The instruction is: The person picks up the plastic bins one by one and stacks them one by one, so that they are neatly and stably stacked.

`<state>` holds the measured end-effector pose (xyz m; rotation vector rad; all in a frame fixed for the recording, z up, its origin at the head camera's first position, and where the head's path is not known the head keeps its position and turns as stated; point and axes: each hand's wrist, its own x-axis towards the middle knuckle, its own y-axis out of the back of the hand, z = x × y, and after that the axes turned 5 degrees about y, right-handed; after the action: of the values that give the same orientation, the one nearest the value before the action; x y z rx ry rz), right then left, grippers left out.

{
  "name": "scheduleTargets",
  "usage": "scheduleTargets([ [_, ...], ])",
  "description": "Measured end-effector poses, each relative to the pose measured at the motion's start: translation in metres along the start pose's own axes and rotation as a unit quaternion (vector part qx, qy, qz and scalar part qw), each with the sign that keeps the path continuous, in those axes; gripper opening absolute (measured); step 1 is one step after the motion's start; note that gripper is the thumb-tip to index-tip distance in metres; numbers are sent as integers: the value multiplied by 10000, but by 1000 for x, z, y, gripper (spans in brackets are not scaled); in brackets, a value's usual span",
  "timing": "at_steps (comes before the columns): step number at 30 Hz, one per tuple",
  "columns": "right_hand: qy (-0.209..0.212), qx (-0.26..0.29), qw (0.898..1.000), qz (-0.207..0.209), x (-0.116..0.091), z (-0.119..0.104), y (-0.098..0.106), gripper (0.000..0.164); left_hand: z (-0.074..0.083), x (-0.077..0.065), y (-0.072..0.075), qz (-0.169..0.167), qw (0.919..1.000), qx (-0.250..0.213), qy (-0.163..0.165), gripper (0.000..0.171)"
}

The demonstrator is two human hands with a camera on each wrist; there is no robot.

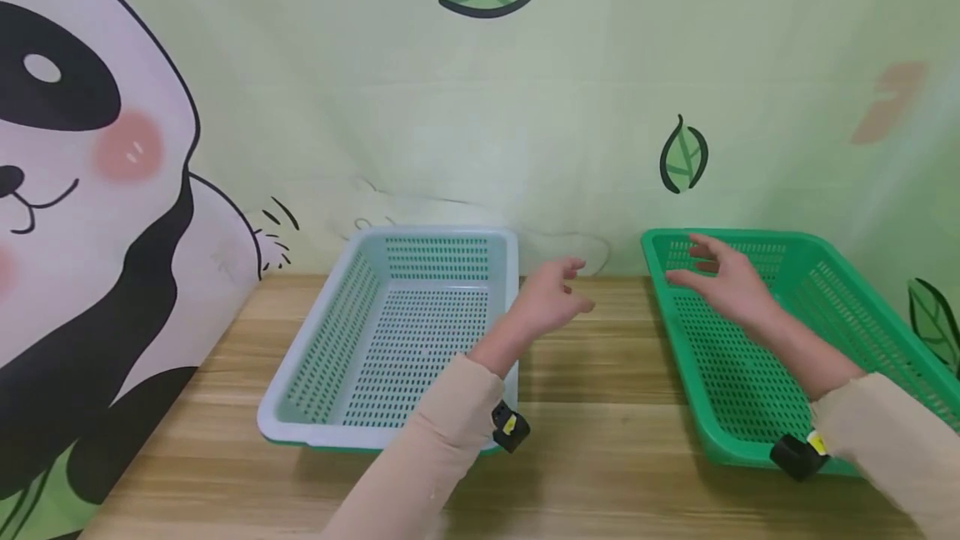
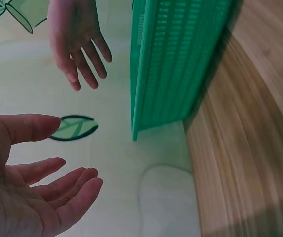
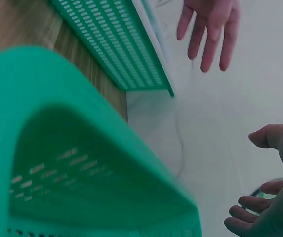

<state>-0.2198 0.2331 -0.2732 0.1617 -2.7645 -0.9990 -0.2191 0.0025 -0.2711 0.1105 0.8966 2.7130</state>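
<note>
My left hand hovers by the right rim of a pale basket, its fingers loosely bent around nothing. In the left wrist view, the thumb and fingers of that hand are spread apart with a gap between them. Over the left side of a green basket my right hand is held in the air, relaxed and holding nothing. The right wrist view shows this hand beside the green basket's rim. Both baskets have slotted walls and floors, with nothing lying in them.
The baskets stand apart on a wood-grain table. Behind them hangs a pale green cloth printed with leaves and a large panda at left. Each wrist carries a small black camera, one seen below the left sleeve.
</note>
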Motion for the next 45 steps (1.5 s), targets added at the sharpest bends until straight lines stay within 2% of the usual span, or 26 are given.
scheduleTargets([
  [3, -111, 43, 9999, 24, -1, 9, 8, 80, 6, 0, -13, -68, 9999, -133, 41, 60],
  [8, -163, -259, 9995, 32, 0, 28, 24, 79, 12, 1, -29, -43, 9994, -325, 74, 61],
  [16, -359, -574, 9977, 34, -1, 57, 49, 80, 11, 6, -55, -3, 9968, -794, -51, 56],
  [21, -529, -710, 9960, 110, -10, 74, 66, 83, 16, 6, -73, -133, 9962, -865, 24, 55],
  [25, -661, -874, 9940, 66, -17, 88, 78, 85, 18, 3, -83, -293, 9966, -749, 151, 60],
  [28, -799, -1034, 9914, 46, -18, 114, 88, 87, 17, 2, -90, -399, 9967, -678, 215, 64],
  [33, -1062, -1536, 9808, 566, -11, 184, 103, 98, 13, 0, -102, -352, 9966, -665, 338, 68],
  [35, -1140, -1778, 9742, 796, -12, 200, 107, 99, 11, 0, -106, -323, 9960, -726, 402, 67],
  [38, -1219, -1783, 9735, 749, -23, 193, 115, 97, 9, -1, -112, -340, 9935, -1007, 402, 61],
  [42, -1344, -1787, 9726, 642, -44, 161, 117, 94, 6, -2, -120, -373, 9885, -1424, 341, 56],
  [45, -1457, -1974, 9670, 683, -54, 149, 116, 89, 5, -3, -124, -332, 9878, -1456, 445, 61],
])
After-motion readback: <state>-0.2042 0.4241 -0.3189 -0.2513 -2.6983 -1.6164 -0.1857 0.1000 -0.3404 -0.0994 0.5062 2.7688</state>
